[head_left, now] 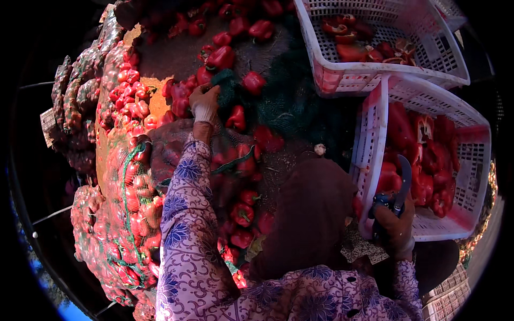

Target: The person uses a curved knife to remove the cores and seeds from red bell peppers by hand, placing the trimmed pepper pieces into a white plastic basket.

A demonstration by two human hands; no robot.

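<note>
My left hand [204, 102], in a light glove or cuff, reaches out over the pile of red bell peppers. Its bent fingers close on a bunched edge of dark green mesh netting [227, 88]. Red peppers lie around it, one pepper [253, 83] to its right and another pepper [235, 117] just below. Low at the right, my right hand [397, 227] grips a knife [405, 179] by its blue handle, the curved blade pointing up. That blade stands in front of the near white crate [377, 134], which holds cut red pepper pieces [428, 171].
A second white crate [321, 75] with some halved peppers stands beyond the first. Mesh sacks full of red peppers [136, 198] are stacked along the left. My knee [308, 208] is between the pile and the crates. Loose peppers [262, 30] lie farther off.
</note>
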